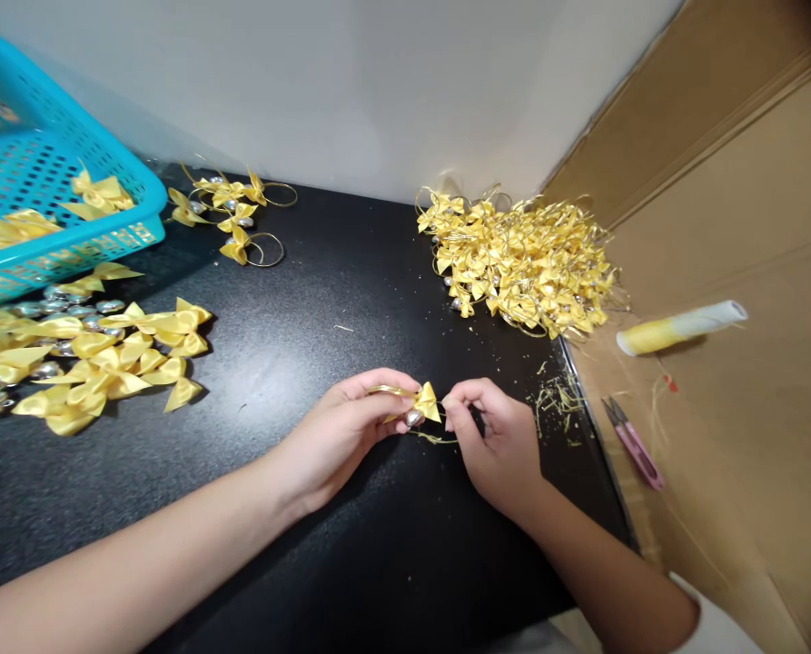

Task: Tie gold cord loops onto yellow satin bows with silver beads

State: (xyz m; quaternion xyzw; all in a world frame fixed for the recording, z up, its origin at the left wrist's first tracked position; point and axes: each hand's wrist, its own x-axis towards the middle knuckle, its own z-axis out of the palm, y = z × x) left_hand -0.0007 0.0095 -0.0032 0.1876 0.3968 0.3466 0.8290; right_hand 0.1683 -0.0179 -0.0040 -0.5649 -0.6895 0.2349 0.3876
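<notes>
Yellow bow [427, 401] pinched betw. left hand [337, 436] and right hand [497, 445] fingertips, well below bow heap [520, 263]. Risk: thin gold cord [432, 438] slips, knot loosens.

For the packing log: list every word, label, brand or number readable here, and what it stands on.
None: no readable text in this view.
The blue basket, thread spool, pink snips and cardboard show no print.
The yellow bow between left hand and right hand is unmarked.
</notes>
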